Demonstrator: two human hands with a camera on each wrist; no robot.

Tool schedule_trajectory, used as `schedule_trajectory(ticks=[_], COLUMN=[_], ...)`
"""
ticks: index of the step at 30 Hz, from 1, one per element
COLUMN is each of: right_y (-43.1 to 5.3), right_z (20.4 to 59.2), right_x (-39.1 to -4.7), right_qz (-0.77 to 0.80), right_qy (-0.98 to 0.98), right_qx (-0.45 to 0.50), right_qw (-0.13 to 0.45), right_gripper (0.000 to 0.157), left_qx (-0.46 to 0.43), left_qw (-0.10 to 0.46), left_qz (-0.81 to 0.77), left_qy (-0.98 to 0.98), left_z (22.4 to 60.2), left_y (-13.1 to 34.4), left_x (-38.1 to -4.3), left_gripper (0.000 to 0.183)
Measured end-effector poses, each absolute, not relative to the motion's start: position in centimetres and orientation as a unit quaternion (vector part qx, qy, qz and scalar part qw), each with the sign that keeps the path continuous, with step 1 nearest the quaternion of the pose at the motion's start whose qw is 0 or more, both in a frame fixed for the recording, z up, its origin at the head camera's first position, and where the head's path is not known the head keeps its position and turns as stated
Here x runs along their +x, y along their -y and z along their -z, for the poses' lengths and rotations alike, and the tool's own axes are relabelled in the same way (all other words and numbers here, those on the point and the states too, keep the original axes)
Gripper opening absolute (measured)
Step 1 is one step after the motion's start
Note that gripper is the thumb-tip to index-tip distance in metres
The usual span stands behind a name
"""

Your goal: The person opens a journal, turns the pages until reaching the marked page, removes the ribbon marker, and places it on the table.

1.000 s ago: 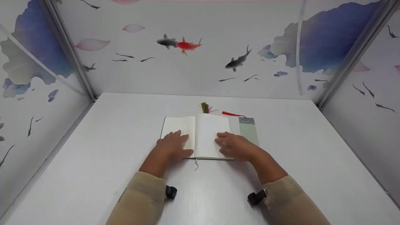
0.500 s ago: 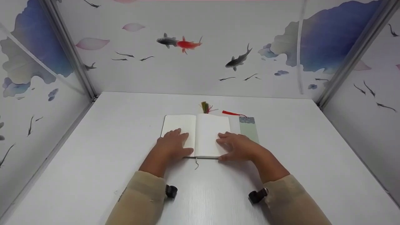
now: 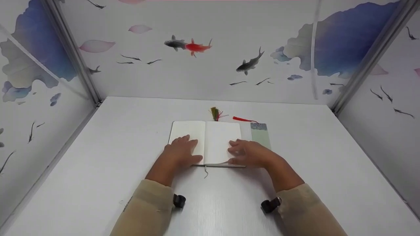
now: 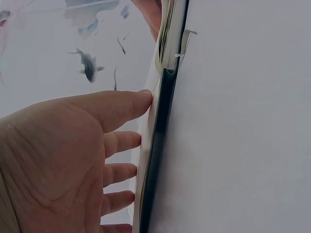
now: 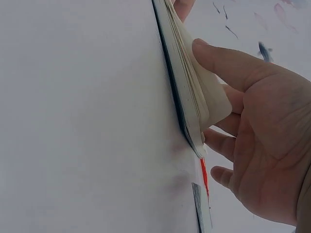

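Observation:
An open notebook (image 3: 219,141) with blank cream pages and a dark cover lies on the white table. My left hand (image 3: 182,152) rests on its left page, fingers spread, thumb near the fold. In the left wrist view those fingers (image 4: 121,141) lie straight across the paper. At the right page's near corner is my right hand (image 3: 252,154). Its thumb and fingers pinch a page (image 5: 214,99) whose corner curls up off the stack, as the right wrist view shows. A thin ribbon (image 3: 206,172) hangs from the notebook's near edge.
A pale green bookmark (image 3: 261,136) lies right of the notebook, partly behind my right hand, with a red tassel (image 3: 242,119) at its far end. A green and pink tassel (image 3: 215,113) sticks out past the notebook's far edge. Printed walls (image 3: 203,75) enclose the table (image 3: 131,124).
My right thumb has slid to the notebook's near right edge, and the page corner there has risen. The left hand has stayed on the left page.

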State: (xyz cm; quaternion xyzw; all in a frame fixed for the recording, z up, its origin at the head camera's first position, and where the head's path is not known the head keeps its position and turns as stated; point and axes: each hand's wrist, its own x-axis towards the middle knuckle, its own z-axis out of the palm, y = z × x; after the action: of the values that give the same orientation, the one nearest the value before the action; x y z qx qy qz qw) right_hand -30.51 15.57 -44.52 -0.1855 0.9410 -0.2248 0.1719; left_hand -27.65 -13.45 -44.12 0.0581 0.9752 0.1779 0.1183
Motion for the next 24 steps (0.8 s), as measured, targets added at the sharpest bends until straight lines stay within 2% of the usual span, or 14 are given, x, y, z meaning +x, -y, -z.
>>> schedule_trajectory(ticks=[3,6,18,24], right_y=[-15.71,-15.81,-15.69,-15.59], right_z=[44.59,44.65,44.53,44.47], right_x=[-30.59,-30.66,-30.66,-30.61], right_qz=[0.25,0.251,0.256,0.256], right_qy=[-0.936,-0.936,-0.938,-0.947], right_qx=[-0.18,-0.187,-0.171,-0.142], right_qw=[0.169,0.162,0.158,0.135], right_gripper=[0.043,0.036,0.04,0.044], left_qx=[0.062,0.063,0.066,0.068], left_qw=[0.118,0.121,0.125,0.125], left_qz=[-0.172,-0.167,-0.157,-0.161], left_qy=[-0.976,-0.977,-0.977,-0.977], left_z=[44.28,44.44,44.47,44.58], left_y=[13.49,13.52,13.44,13.47], left_x=[-27.83,-28.0,-28.26,-28.3], left_gripper=[0.077,0.077,0.078,0.079])
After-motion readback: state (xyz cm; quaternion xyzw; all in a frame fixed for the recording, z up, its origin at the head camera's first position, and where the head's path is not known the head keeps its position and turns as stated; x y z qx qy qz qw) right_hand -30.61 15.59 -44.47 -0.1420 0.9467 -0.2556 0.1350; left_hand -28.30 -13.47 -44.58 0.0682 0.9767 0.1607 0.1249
